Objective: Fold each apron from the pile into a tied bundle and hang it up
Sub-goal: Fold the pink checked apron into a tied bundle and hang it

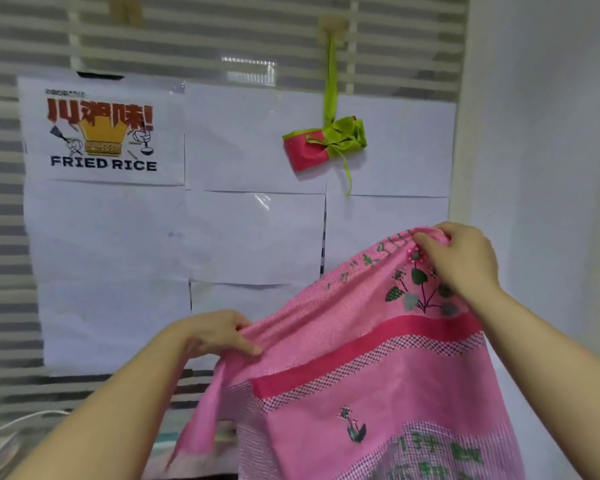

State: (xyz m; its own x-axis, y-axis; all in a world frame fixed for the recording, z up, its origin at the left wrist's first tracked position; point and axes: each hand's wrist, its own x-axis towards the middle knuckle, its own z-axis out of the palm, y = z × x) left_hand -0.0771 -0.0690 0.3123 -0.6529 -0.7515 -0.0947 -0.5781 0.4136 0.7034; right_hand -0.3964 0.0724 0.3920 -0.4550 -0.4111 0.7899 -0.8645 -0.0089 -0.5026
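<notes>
Two grips, left hand [219, 336] and right hand [465, 261], pinch the pink apron [378, 375] at its top.

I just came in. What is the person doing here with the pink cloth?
A person holds up a pink printed fabric apron by its upper edge: the left hand grips it low on the left, the right hand grips it higher on the right. The apron hangs open, not yet folded. On the slatted wall behind, a green and red tied apron bundle already hangs from a hook.
</notes>
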